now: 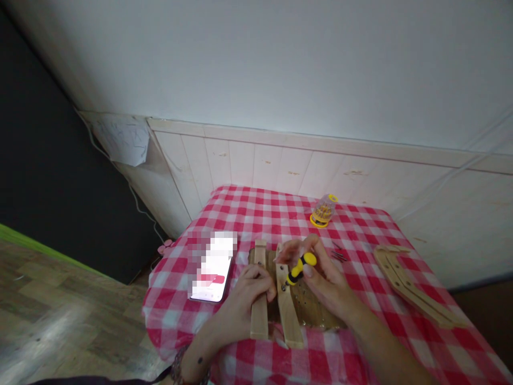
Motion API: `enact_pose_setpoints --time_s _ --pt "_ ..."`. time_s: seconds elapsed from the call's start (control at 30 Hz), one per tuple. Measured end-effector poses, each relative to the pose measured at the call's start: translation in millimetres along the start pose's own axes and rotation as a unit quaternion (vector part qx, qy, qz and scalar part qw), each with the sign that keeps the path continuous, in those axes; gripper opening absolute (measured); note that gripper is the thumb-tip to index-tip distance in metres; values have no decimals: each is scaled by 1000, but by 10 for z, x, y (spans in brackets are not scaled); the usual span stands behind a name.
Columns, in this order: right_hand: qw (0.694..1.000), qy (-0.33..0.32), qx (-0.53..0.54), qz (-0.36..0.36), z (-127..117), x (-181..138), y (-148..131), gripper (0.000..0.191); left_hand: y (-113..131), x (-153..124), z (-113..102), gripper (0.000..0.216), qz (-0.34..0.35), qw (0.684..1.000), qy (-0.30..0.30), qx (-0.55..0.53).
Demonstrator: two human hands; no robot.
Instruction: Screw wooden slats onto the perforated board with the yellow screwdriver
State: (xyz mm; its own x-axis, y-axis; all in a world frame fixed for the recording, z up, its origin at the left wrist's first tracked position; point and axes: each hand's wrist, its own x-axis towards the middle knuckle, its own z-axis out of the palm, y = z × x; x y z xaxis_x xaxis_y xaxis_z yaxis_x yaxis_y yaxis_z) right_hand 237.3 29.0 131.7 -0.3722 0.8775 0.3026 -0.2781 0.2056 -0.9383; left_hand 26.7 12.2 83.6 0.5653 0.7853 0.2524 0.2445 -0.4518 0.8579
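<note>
My right hand [326,278] holds a short yellow-and-black screwdriver [296,270], which leans over with its tip at a hole or screw in a light wooden strip [290,321]. Curled over a second wooden strip [259,323] to the left is my left hand [254,289], its fingers closed around the strip's middle. Both strips lie side by side across a darker brown board [316,307] with small holes in it. Part of the board is hidden under my hands and the strips.
A red-and-white checked cloth [256,206] covers the table. On it are a lit phone [212,270] at left, a clear bit case [324,210] with yellow ends at the back, several dark screws [339,255] and curved wooden pieces [412,289] at right. A wall [248,166] stands behind.
</note>
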Motion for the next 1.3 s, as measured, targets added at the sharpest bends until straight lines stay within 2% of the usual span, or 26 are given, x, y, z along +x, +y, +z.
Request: enact_pose_setpoints --time_s 0.13,0.23,0.33,0.4,0.57,0.67,0.87,0.97,1.13,1.23,1.3 --pt "998 -10 61 31 115 2 -2 32 -26 1 20 61 6 1000 8 -8" --pt "996 9 80 34 176 9 -4 39 -24 -3 19 59 -9 1000 2 4" --pt "992 23 100 67 176 19 -11 52 -9 -8 11 57 -20 1000 -2 15" --pt "992 10 101 81 147 21 -8 50 -7 -10 8 56 -23 1000 -5 19" --pt "999 -29 13 40 29 -10 36 41 -40 -7 20 59 -14 1000 -3 10" --pt "999 -16 -42 2 -24 -21 67 38 -47 -3 28 60 -9 1000 3 2" --pt "999 12 -44 -20 3 20 24 38 -26 -5 21 60 -3 1000 9 -8" --pt "1000 26 -6 -14 58 28 -23 32 -23 -8 20 60 -6 1000 7 -9" --pt "995 -7 94 27 149 -7 2 29 -17 -4 15 61 -2 1000 1 -10" --pt "993 8 116 29 196 -22 14 36 -16 -5 16 63 -4 1000 10 -16" --pt "989 9 140 49 214 -20 0 47 -21 -8 21 63 -9 1000 11 -20"
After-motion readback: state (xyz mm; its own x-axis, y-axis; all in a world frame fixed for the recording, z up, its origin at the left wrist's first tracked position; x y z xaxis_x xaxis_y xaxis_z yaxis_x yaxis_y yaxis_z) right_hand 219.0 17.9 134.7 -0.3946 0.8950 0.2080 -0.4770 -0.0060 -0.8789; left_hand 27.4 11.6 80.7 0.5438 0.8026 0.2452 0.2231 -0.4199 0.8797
